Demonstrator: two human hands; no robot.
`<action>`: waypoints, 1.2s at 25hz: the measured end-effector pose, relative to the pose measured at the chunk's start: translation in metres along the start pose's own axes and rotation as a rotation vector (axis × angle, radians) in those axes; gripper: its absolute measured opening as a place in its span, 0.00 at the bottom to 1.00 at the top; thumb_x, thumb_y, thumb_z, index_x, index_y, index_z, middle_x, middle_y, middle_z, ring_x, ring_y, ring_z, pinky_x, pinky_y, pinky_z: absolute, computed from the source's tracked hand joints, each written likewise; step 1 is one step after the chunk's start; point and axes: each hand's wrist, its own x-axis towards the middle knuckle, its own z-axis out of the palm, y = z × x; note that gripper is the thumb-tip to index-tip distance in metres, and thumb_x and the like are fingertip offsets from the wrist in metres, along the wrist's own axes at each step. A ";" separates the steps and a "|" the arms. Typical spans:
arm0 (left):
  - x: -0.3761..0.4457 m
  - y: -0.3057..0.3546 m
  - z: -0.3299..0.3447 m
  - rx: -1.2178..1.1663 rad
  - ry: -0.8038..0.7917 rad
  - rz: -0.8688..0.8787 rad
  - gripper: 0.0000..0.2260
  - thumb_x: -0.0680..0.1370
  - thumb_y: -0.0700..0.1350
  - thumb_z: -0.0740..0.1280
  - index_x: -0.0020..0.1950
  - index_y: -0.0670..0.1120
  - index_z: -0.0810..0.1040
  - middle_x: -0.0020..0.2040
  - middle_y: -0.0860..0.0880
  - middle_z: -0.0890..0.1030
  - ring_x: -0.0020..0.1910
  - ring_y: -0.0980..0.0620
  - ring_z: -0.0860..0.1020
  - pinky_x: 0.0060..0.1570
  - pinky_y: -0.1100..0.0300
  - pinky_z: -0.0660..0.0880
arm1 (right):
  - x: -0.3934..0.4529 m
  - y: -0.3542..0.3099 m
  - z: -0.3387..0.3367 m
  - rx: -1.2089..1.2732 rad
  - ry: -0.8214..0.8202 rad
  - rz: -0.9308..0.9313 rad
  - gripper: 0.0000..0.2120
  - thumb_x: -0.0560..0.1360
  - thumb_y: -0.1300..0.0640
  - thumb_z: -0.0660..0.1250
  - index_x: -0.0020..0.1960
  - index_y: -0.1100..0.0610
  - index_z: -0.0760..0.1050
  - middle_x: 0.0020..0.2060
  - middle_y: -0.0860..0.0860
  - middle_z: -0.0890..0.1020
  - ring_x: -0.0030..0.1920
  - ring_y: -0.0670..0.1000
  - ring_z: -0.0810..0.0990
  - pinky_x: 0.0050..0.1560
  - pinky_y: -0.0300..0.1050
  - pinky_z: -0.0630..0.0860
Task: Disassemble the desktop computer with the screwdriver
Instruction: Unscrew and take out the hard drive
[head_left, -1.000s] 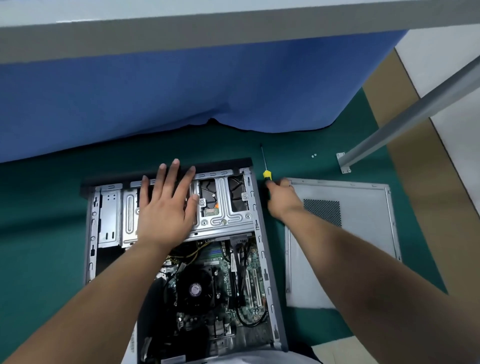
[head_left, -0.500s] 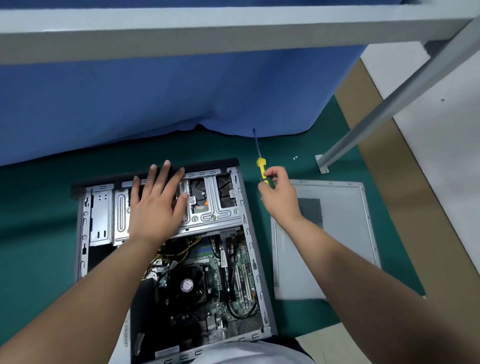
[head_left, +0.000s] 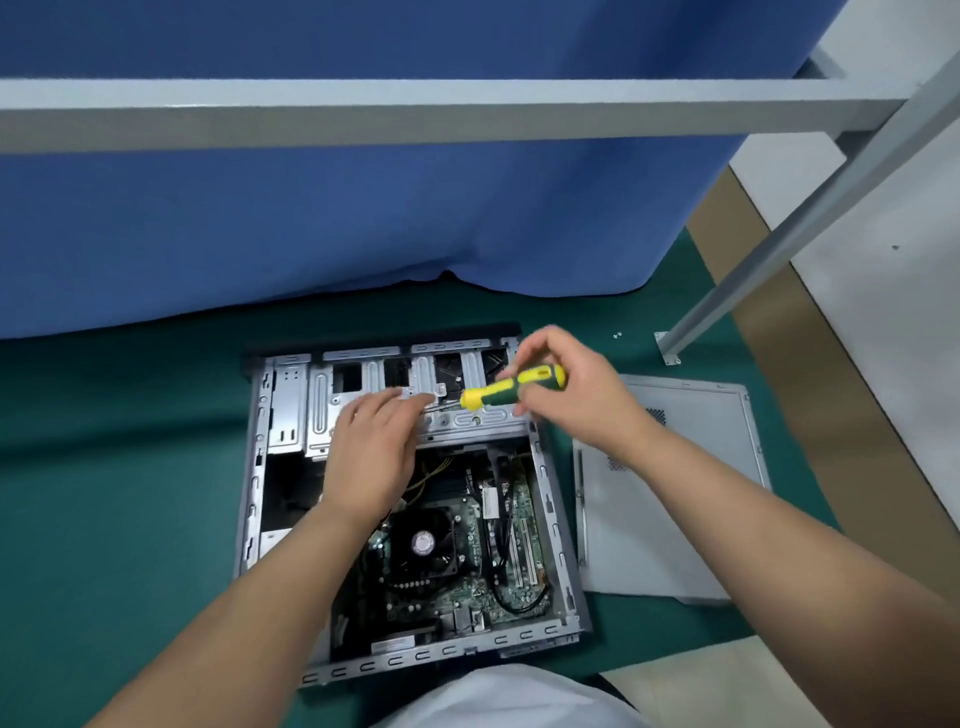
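Screwdriver lies nearly level in the right hand, fingers curled round its yellow-green handle, shaft pointing toward nine o'clock over the drive cage. Left hand rests there, fingers relaxed, tips by the shaft. Computer lies open on the green mat; panel at three o'clock.
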 end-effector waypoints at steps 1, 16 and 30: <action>-0.005 0.002 -0.002 -0.026 -0.019 -0.013 0.17 0.83 0.46 0.56 0.66 0.48 0.79 0.56 0.50 0.85 0.60 0.45 0.80 0.65 0.47 0.71 | 0.004 -0.006 0.006 0.142 0.069 0.010 0.12 0.74 0.64 0.70 0.54 0.51 0.75 0.49 0.53 0.86 0.41 0.56 0.86 0.45 0.52 0.84; -0.008 -0.022 -0.006 -0.150 -0.110 -0.043 0.19 0.85 0.59 0.56 0.71 0.53 0.75 0.58 0.55 0.79 0.59 0.53 0.77 0.63 0.49 0.73 | 0.022 -0.008 0.052 0.067 0.301 0.006 0.33 0.77 0.60 0.73 0.65 0.31 0.60 0.46 0.48 0.83 0.41 0.49 0.87 0.43 0.55 0.86; 0.001 -0.049 0.006 0.247 -0.367 -0.138 0.26 0.82 0.66 0.36 0.81 0.69 0.43 0.84 0.58 0.42 0.83 0.54 0.38 0.78 0.46 0.34 | 0.056 -0.008 0.053 -0.112 0.289 -0.168 0.26 0.78 0.60 0.69 0.62 0.38 0.58 0.45 0.45 0.85 0.43 0.49 0.86 0.52 0.55 0.82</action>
